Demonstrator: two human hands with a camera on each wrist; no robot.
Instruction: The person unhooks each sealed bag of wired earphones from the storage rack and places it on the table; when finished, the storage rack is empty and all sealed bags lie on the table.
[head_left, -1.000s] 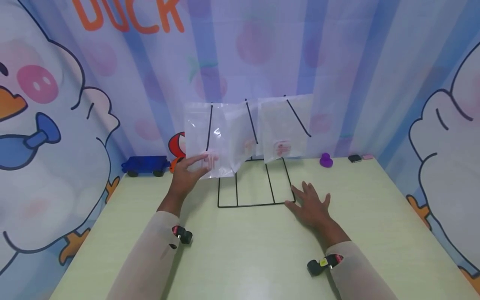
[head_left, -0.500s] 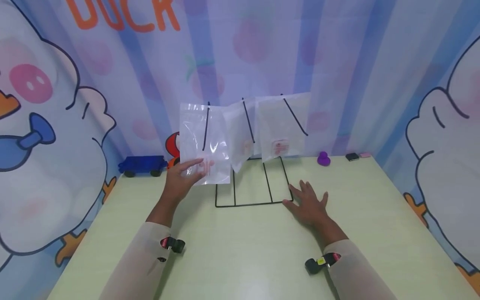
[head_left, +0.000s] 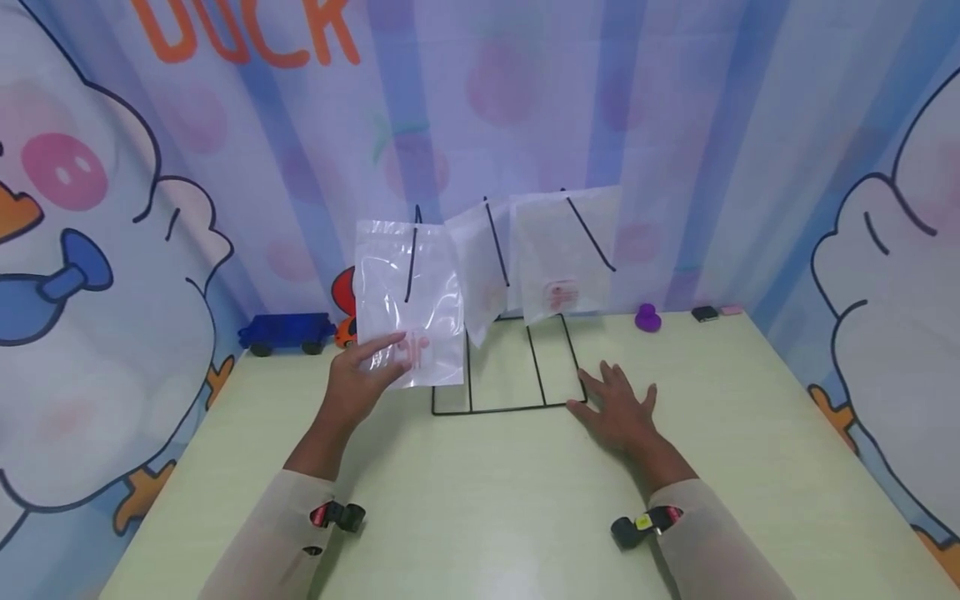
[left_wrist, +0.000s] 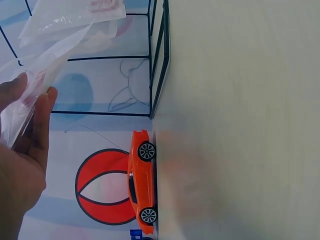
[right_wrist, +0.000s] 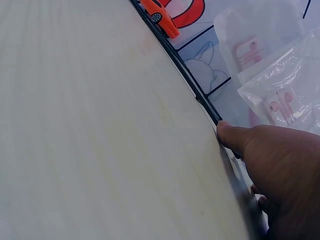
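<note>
My left hand (head_left: 348, 387) pinches the lower left part of a glossy white zip bag (head_left: 438, 283) with pink earphones on its front. In the left wrist view the bag (left_wrist: 37, 80) runs between thumb and fingers. The leftmost hook of a black wire rack (head_left: 510, 409) overlaps the bag's upper part. Two similar bags, a middle one (head_left: 474, 250) and a right one (head_left: 547, 242), hang on the other hooks. My right hand (head_left: 618, 412), fingers spread, rests at the front right corner of the rack's base. Its thumb (right_wrist: 235, 135) touches the base wire in the right wrist view.
A blue toy truck (head_left: 288, 332) stands at the back left of the table (head_left: 510, 517). An orange toy car (left_wrist: 142, 180) sits beside the rack against the printed curtain. To the back right are a purple duck (head_left: 648, 319), a small black block (head_left: 705, 314) and a pink one (head_left: 731, 310).
My left hand has drawn the left bag forward and down along its hook, toward me. The right hand has stayed at the rack's corner; the other bags hang as before.
</note>
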